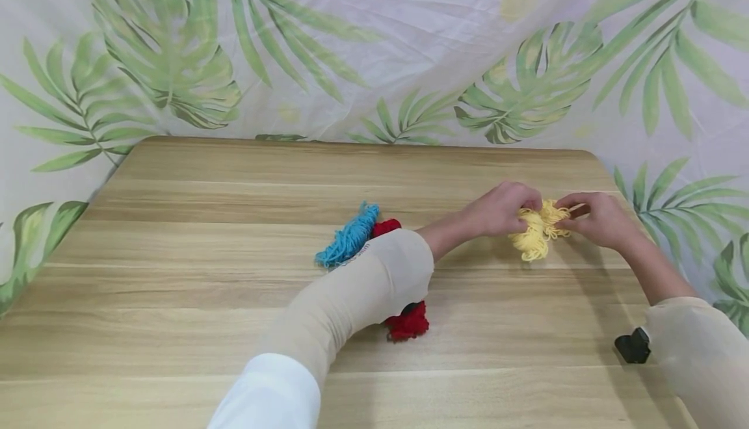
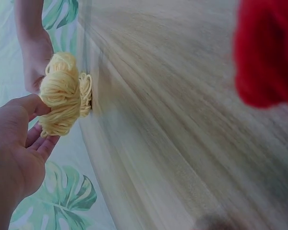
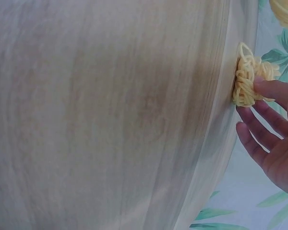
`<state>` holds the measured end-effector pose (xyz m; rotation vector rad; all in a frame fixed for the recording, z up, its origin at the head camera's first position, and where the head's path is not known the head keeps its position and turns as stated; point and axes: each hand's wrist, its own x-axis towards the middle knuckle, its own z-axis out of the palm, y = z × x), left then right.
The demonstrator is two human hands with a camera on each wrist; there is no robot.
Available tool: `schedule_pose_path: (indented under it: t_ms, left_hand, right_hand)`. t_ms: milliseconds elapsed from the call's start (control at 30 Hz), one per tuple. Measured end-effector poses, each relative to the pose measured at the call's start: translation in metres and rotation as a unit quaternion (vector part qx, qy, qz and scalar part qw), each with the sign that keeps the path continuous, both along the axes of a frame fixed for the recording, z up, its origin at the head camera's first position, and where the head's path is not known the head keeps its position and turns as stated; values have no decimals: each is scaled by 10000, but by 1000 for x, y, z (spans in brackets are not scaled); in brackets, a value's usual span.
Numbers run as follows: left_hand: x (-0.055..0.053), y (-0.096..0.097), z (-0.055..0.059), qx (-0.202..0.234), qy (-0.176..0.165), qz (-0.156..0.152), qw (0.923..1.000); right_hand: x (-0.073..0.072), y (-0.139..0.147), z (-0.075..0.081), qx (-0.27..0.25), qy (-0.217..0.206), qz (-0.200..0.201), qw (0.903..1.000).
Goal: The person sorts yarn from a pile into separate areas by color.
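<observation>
A yellow yarn skein (image 1: 532, 237) is between both hands at the right part of the table, bunched and looped. My left hand (image 1: 508, 210) pinches its left side between thumb and fingers; in the left wrist view the thumb presses on the wound strands. From the right, my right hand (image 1: 599, 220) pinches the looped end of the yarn (image 3: 245, 84) between thumb and fingertips. Under and beside the left forearm lies a red yarn skein (image 1: 408, 323), its middle hidden by the sleeve. Against it rests a blue yarn skein (image 1: 351, 237).
The wooden table (image 1: 175, 299) reaches back to a leaf-printed cloth (image 1: 421, 39). Its right edge runs close by the right hand. A black piece (image 1: 633, 346) shows at the right sleeve. The left forearm crosses above the red skein.
</observation>
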<state>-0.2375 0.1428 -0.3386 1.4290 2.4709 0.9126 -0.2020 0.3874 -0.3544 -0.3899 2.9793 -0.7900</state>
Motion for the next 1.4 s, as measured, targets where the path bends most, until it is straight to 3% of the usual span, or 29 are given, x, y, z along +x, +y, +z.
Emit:
schedule_pose_path:
  t_ms: [333, 700, 933, 1400]
  left_hand:
    - [-4, 3, -4, 216, -172, 399, 9988]
    - [-9, 12, -8, 89, -289, 686, 9972]
    - [-11, 16, -12, 98, -390, 722, 9966]
    - [-14, 22, -18, -166, -194, 742, 9969]
  right_hand:
    - [-1, 2, -2, -12, 25, 30, 10000]
    - [-1, 1, -1, 46, 9, 30, 10000]
    - [-2, 1, 0, 74, 46, 24, 10000]
    - [-1, -1, 0, 54, -23, -39, 10000]
